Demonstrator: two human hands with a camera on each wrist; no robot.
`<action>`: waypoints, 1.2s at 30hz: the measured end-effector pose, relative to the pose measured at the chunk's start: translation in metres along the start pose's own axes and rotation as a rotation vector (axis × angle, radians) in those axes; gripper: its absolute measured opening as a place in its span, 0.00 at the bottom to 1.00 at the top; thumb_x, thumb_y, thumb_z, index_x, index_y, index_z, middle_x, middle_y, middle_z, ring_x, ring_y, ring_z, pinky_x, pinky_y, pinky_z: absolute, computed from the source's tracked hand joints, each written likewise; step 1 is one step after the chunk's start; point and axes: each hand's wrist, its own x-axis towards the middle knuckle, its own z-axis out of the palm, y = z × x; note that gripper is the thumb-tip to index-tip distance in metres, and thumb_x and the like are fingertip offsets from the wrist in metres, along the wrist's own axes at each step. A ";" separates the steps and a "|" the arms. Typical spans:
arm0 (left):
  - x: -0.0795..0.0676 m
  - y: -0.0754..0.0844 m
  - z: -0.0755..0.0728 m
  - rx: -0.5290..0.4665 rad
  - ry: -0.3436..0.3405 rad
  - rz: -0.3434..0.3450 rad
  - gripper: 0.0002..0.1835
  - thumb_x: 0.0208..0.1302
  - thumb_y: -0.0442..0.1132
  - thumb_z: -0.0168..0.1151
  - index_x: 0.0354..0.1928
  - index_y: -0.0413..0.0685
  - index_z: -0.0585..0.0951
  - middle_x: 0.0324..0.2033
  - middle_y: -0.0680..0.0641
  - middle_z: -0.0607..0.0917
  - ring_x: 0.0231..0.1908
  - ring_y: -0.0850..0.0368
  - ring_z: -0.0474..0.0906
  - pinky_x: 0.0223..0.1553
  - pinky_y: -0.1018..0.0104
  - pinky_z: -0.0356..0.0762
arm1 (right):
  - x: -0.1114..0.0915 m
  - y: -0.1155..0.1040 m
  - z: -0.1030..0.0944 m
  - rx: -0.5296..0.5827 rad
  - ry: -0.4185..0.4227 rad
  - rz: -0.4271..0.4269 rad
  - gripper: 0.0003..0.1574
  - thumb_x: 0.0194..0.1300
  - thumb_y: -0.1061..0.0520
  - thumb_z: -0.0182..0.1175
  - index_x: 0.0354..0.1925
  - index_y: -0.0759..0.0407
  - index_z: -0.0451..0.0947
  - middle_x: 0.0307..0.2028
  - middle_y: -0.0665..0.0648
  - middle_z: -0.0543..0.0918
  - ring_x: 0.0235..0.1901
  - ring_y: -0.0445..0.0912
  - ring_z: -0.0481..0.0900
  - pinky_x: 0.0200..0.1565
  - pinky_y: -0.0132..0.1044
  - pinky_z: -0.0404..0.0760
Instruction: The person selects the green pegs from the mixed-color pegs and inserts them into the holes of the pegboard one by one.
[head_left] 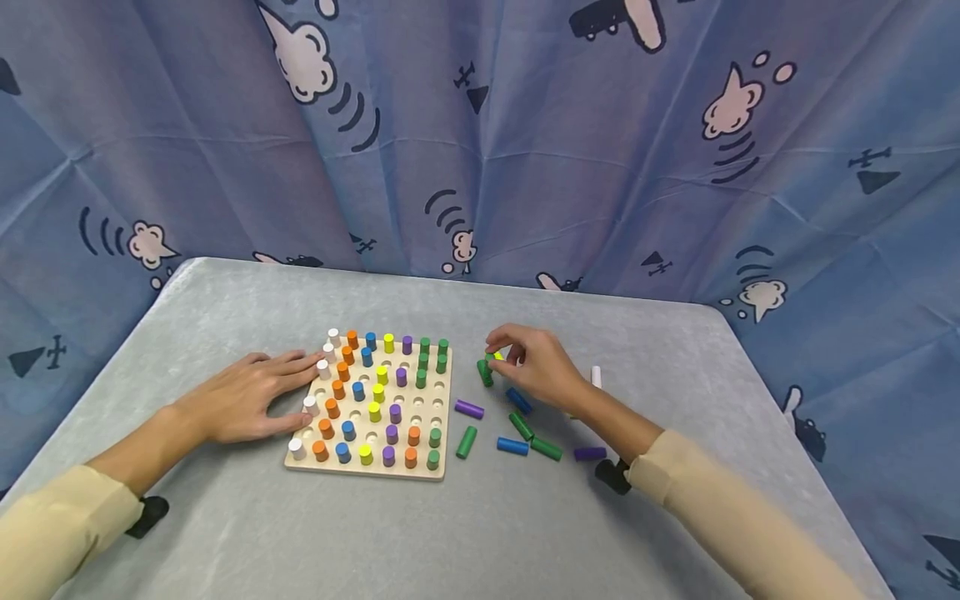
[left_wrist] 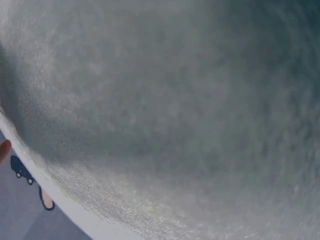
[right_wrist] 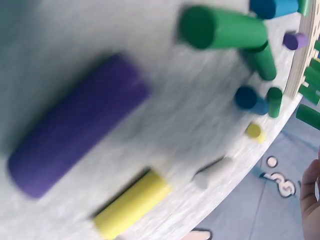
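A light wooden pegboard [head_left: 427, 411] lies left of centre on the table, with rows of white, orange, blue, yellow, purple and green pegs standing in it. My left hand [head_left: 243, 396] rests flat with fingers spread, its fingertips at the board's left edge beside the white pegs. In the left wrist view just a fingertip [left_wrist: 4, 150] shows. Right of the board, my right hand [head_left: 543, 367] pinches a green peg [right_wrist: 308, 116] between thumb and fingers, low over the table. Close below those fingertips lies another green peg [head_left: 485, 374], with a yellow peg [head_left: 498, 356] partly hidden behind them.
Loose pegs lie scattered right of the board, among them a purple peg [head_left: 469, 409], a blue peg [head_left: 513, 447] and a green peg [head_left: 467, 442]. Under the right forearm are a white peg [head_left: 596, 377] and a purple peg [head_left: 590, 453]. A blue patterned curtain [head_left: 480, 150] hangs behind the table.
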 end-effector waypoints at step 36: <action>-0.001 0.000 0.001 -0.006 -0.007 -0.003 0.38 0.69 0.65 0.53 0.70 0.45 0.71 0.73 0.49 0.65 0.69 0.43 0.66 0.57 0.41 0.68 | 0.022 -0.034 0.043 0.056 -0.080 -0.042 0.15 0.62 0.63 0.69 0.48 0.61 0.82 0.40 0.52 0.88 0.29 0.40 0.78 0.32 0.31 0.79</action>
